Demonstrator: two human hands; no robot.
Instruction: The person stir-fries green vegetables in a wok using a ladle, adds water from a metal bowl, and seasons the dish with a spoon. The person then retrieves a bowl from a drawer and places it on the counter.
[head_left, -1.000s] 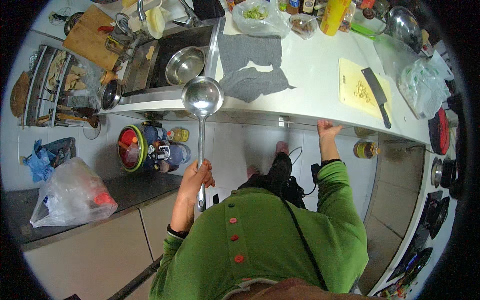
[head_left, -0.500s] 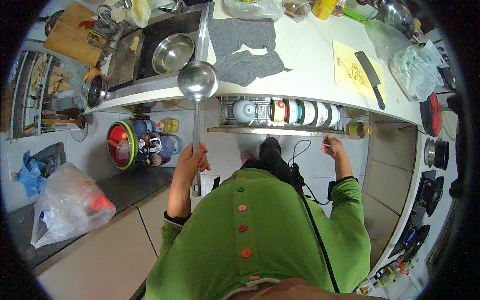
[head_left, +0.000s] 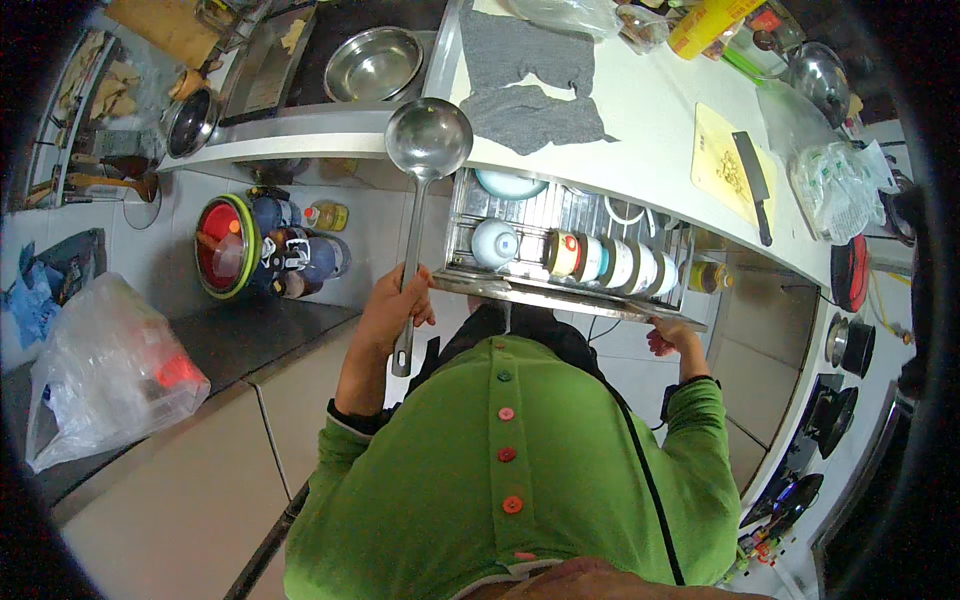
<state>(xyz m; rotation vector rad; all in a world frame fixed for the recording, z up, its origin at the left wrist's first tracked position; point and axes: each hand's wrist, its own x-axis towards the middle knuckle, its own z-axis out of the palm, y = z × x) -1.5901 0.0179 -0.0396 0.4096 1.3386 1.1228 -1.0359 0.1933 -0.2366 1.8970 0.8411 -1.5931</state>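
Note:
My left hand (head_left: 398, 308) is closed round the long handle of a steel ladle (head_left: 428, 142). The ladle's round bowl points away from me, over the counter edge, and the handle end sticks out below my fist. A wire dish drawer (head_left: 592, 296) stands pulled out from under the counter. My right hand (head_left: 678, 338) grips the right end of its metal front edge with bent fingers. Inside, several bowls (head_left: 618, 264) stand on edge in a row, with a pale blue bowl (head_left: 494, 243) to their left. A larger light blue dish (head_left: 510, 184) shows farther back, partly under the countertop.
On the counter lie grey cloths (head_left: 530, 75) and a yellow cutting board (head_left: 712, 150) with chopped bits and a dark cleaver (head_left: 752, 185). A steel basin (head_left: 373, 64) sits at the sink. Bottles and coloured basins (head_left: 222, 248) stand below left, near a plastic bag (head_left: 115, 370).
The drawer has slid farther out toward me along with my right hand, uncovering dishes at the back. My left hand still holds the ladle. The whole view has shifted slightly.

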